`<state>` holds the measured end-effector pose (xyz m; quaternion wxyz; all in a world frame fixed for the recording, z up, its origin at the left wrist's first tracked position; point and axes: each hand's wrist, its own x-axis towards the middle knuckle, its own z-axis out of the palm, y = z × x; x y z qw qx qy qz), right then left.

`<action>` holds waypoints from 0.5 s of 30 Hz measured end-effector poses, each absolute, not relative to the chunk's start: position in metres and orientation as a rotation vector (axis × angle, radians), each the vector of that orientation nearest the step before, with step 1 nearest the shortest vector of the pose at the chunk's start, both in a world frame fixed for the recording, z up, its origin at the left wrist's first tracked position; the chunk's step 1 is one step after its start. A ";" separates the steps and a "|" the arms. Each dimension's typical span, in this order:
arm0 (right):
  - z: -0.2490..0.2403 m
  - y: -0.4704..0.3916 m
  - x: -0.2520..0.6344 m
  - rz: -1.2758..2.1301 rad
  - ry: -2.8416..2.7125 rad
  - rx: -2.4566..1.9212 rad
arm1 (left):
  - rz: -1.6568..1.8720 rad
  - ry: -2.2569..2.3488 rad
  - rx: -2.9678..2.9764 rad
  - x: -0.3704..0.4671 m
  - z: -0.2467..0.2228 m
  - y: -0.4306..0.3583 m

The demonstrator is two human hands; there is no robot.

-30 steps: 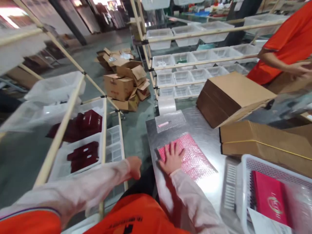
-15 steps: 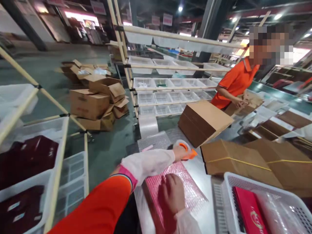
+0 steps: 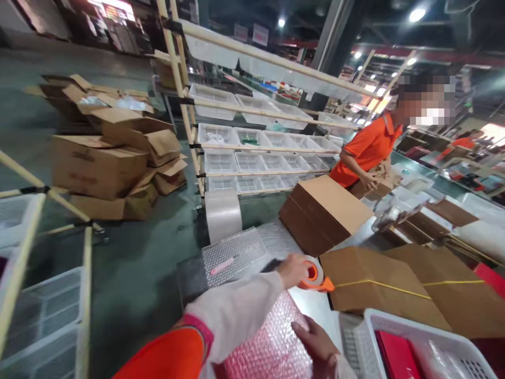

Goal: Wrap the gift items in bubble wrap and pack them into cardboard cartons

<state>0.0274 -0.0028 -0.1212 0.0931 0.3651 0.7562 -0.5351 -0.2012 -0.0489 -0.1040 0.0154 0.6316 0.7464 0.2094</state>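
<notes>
My left hand (image 3: 292, 270) reaches across the metal table and is closed on an orange tape dispenser (image 3: 324, 286) that carries a roll of tape. Below it lies a flat package in pink bubble wrap (image 3: 272, 342). At the package's right edge is my right hand (image 3: 317, 341), its thumb apart from the other fingers and touching the wrap. Left of the dispenser, a pink cutter (image 3: 222, 266) rests on a clear bubble sheet (image 3: 246, 251).
Brown cartons (image 3: 325, 213) and flat cardboard (image 3: 379, 279) stand right of the dispenser. A white basket (image 3: 369, 321) holds red boxes. Bin shelves (image 3: 268, 111) rise ahead; open cartons (image 3: 98, 168) sit on the floor. A person in orange (image 3: 366, 150) works beyond the cartons.
The view has turned and shifted. My right hand has moved from the top of the pink package to its right edge. My left hand stays at the tape dispenser, whose roll now shows more.
</notes>
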 end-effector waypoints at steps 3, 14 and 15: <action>-0.111 0.007 0.018 -1.745 2.055 1.063 | 0.538 2.726 1.281 -0.252 -0.118 -0.134; -0.088 0.015 -0.069 -1.521 2.262 1.160 | 0.274 2.668 1.032 -0.282 -0.185 -0.218; -0.086 0.011 -0.064 -1.542 2.219 1.152 | 0.261 2.653 1.047 -0.283 -0.185 -0.217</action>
